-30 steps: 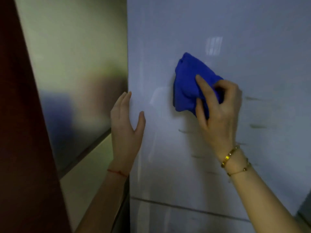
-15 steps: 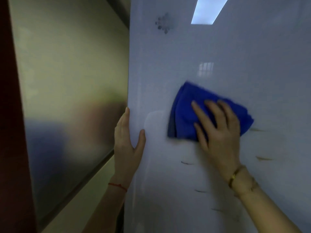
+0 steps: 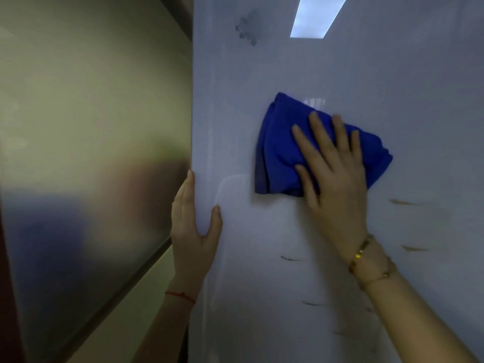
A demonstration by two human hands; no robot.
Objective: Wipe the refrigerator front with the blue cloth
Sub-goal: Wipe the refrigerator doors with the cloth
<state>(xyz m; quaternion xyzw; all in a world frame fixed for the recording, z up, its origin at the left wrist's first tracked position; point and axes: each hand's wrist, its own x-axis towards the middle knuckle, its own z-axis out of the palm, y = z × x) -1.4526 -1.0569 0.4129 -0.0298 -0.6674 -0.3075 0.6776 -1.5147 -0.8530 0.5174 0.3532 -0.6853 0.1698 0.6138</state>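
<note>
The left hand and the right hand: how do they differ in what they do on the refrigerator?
The left hand grips the door's left edge, fingers around the side and thumb on the front; the right hand lies flat, fingers spread, pressing the blue cloth against the refrigerator front. The left hand holds nothing; the right hand covers the cloth. The left wrist has a red string; the right wrist has gold bracelets. Both touch the refrigerator.

Dim, soft-focus view with one hard glare patch

A bright ceiling light reflection (image 3: 318, 15) gleams at the top of the glossy refrigerator front (image 3: 392, 82); a fainter glint sits just above the blue cloth (image 3: 277, 153). The brushed metal panel (image 3: 86, 153) at left carries only smeared, blurry reflections. The cloth casts a soft shadow leftward. Straight edges lean and bend toward the frame borders.
</note>
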